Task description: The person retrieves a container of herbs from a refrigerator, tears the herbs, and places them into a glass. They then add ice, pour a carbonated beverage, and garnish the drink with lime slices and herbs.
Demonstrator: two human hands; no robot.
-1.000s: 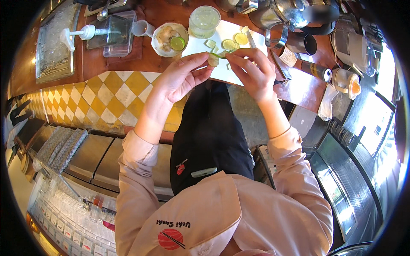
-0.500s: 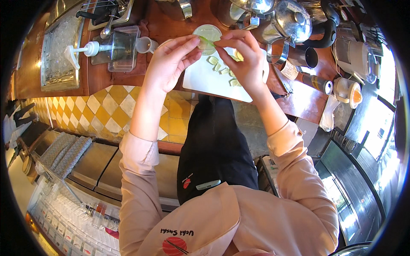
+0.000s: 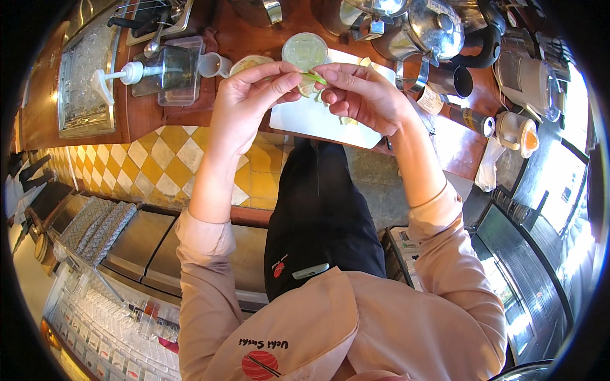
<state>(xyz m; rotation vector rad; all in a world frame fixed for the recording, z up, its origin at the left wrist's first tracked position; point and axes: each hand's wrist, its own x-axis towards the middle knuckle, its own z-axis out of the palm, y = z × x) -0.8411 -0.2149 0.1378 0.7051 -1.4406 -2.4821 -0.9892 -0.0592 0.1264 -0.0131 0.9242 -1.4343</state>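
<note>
Both hands, left (image 3: pixel 244 101) and right (image 3: pixel 362 95), pinch one lime slice (image 3: pixel 312 79), steadying it. They hold it above the cutting board (image 3: pixel 318 120); a glass (image 3: pixel 305 51) stands behind.

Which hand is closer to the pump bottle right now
Left. The left hand is a short way right of the pump bottle; the right hand is farther right, over the white cutting board.

A pale green lime slice (image 3: pixel 312 79) sits over a white cutting board (image 3: pixel 318 120) on a reddish-brown wooden counter (image 3: pixel 146 117). The counter front (image 3: pixel 159 168) wears yellow and white diamond tiles. The sleeves (image 3: pixel 445 267) are dusty pink, the apron (image 3: pixel 321 216) black. A kettle (image 3: pixel 435 32) is shiny silver.
</note>
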